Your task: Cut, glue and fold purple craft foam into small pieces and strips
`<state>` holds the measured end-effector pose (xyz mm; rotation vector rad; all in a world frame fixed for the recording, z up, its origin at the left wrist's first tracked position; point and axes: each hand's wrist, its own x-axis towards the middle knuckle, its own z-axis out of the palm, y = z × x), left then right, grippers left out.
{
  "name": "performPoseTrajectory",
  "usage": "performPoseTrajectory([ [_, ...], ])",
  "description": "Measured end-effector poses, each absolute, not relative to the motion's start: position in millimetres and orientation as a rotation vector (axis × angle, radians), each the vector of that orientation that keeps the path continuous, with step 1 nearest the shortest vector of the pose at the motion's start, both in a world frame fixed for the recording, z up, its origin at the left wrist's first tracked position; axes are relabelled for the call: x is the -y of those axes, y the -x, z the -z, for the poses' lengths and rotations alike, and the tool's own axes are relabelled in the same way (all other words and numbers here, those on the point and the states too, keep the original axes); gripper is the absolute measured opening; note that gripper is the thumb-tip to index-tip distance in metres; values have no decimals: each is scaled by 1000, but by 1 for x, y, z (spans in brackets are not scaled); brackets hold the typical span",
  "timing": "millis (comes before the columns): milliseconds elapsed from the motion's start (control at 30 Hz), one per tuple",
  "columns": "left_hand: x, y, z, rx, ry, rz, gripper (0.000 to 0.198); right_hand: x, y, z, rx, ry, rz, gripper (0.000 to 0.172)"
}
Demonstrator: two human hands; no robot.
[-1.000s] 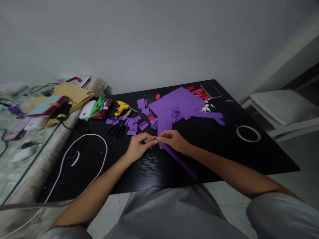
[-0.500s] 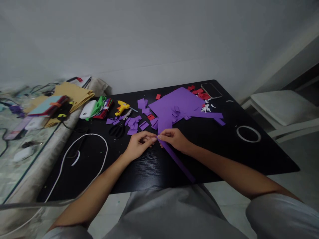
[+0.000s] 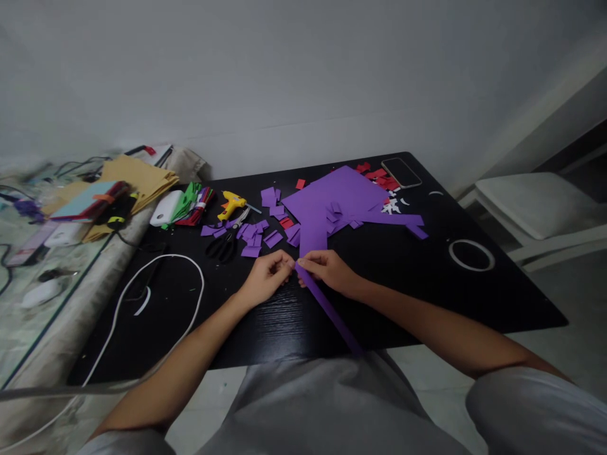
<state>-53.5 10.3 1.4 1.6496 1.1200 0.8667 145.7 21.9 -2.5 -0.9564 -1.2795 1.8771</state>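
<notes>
Both hands meet above the front part of the black table. My right hand pinches the upper end of a long purple paper strip, which slants down to the table's front edge. The fingers of my left hand are pinched together at the tip of that same strip. Just behind the hands lies a large purple sheet with a band reaching toward me. Small purple pieces are scattered to its left, and a few rest on the sheet.
Black-handled scissors and a yellow glue gun lie left of the sheet. A phone, red scraps and a tape ring are on the right. A white cable loops at left.
The strip's lower end has swung slightly left, and more of its flat face shows near the fingers. My hands have moved slightly and still pinch its upper end.
</notes>
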Motion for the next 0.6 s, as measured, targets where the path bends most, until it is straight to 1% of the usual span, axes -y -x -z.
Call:
performPoseTrajectory([
  [100,-10,54,-3,-1145,-1667,-903,32,-21,-144,3,1086,905,-2175,37],
  [200,-10,54,-3,-1169,-1688,-914,32,-21,-144,3,1035,863,-2299,33],
  [333,-10,54,-3,-1170,-1681,-919,33,-21,-145,4,1110,858,-2218,30],
  [533,-10,54,-3,-1194,-1682,-924,33,-19,-145,8,1220,842,-2097,41],
  [600,-11,55,-2,-1200,-1696,-924,33,-19,-144,8,1221,845,-2087,41],
])
